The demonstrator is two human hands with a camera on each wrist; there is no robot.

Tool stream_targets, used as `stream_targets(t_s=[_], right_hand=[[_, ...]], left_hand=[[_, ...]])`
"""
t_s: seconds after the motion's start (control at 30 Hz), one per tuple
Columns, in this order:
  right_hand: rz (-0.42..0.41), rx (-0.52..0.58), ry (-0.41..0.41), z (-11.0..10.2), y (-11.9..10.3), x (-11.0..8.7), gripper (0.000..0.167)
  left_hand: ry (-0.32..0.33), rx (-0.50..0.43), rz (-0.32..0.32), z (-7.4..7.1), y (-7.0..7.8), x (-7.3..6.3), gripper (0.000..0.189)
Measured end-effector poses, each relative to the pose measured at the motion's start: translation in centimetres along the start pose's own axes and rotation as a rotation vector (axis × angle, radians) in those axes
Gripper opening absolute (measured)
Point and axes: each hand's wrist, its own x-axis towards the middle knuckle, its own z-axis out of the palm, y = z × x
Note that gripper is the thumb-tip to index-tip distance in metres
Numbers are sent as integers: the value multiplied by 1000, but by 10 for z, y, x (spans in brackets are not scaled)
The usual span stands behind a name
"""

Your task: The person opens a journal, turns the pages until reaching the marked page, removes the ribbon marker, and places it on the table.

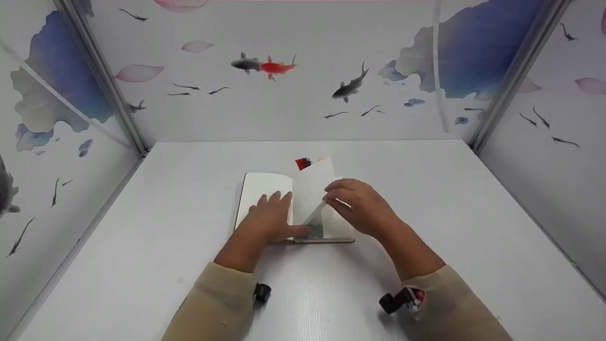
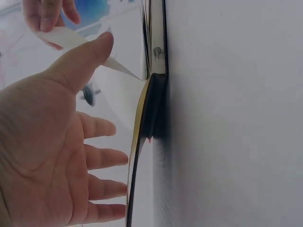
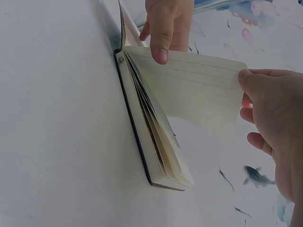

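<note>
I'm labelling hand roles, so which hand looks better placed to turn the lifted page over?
Probably the right hand: it already pinches the lifted page at its free edge, while the left hand lies spread over the left side of the open notebook.

A dark-covered notebook [image 1: 265, 183] lies open, its left half thin, its right half thick. One pale lined page [image 3: 203, 78] rises at a slant from the notebook's right half, a grey patch [image 1: 316, 230] showing near its lower edge.
</note>
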Motion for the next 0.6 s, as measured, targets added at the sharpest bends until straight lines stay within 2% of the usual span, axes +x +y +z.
stream_targets(t_s=[0.13,0.3,0.47,0.6], right_hand=[[83,-6,-41,-1,1,-2,22],[218,10,-124,-2,5,-5,43],[368,60,-259,1,13,-8,55],[454,87,-374,4,20,-12,63]], left_hand=[[69,-28,17,2,1,2,122],[160,-36,39,1,3,4,129],[247,-16,54,0,4,7,132],[314,38,78,-1,5,8,134]])
